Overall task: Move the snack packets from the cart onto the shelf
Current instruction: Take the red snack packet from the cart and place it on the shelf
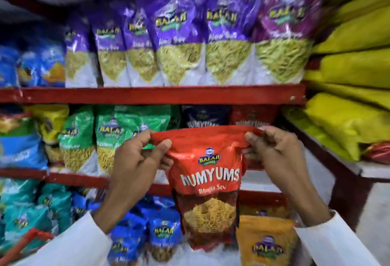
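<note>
A red snack packet (207, 172) hangs upright in front of the middle shelf (147, 94). My left hand (137, 160) pinches its top left corner and my right hand (276, 153) pinches its top right corner. Behind it on the shelf stand a dark blue packet (202, 117) and another red packet (253, 117) of the same brand. A red cart edge (23, 244) shows at the bottom left; its contents are out of view.
Purple packets (179, 39) fill the upper shelf, green ones (109, 136) the middle left. Blue packets (160, 232) and an orange packet (266, 242) stand on the lower shelf. Yellow sacks (348, 71) are stacked on a rack to the right.
</note>
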Demonstrator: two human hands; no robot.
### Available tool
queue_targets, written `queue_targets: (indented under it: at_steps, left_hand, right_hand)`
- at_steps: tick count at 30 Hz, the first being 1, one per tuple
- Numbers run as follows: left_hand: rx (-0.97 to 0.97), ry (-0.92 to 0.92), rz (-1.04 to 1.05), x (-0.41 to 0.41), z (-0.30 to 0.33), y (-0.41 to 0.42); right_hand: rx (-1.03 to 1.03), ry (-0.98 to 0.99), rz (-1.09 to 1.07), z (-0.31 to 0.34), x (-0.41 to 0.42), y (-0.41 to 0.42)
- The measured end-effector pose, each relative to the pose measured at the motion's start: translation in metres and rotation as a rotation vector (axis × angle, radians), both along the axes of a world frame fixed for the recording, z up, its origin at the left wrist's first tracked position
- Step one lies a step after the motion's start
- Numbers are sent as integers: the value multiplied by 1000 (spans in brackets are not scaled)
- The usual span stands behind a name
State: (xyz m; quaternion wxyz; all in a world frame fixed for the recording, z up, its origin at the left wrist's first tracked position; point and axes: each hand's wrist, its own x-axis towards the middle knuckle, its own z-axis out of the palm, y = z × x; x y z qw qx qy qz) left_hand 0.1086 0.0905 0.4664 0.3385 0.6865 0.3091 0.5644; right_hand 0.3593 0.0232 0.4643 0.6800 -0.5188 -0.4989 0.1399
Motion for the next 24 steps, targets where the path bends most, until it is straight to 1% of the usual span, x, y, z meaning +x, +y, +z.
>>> queue_targets:
  at_steps: [3, 7, 12, 15, 19, 24]
  left_hand:
    - [46, -24, -51, 33, 26, 16]
    - [30, -64, -131, 74, 38, 36]
    - [-105, -137, -127, 122, 24, 63]
    - [-170, -152, -131, 145, 10, 78]
    - [-228, -196, -101, 169, -4, 92]
    - [-286, -165, -105, 191, -25, 110]
  right_hand:
    - [95, 2, -75, 21, 21, 3]
    - [151, 42, -139, 31, 47, 11]
    - [121, -140, -416, 24, 68, 27]
    - [129, -185, -550, 16, 76, 35]
    - [97, -109, -510, -1, 94, 56]
    - [33, -73, -492, -17, 113, 73]
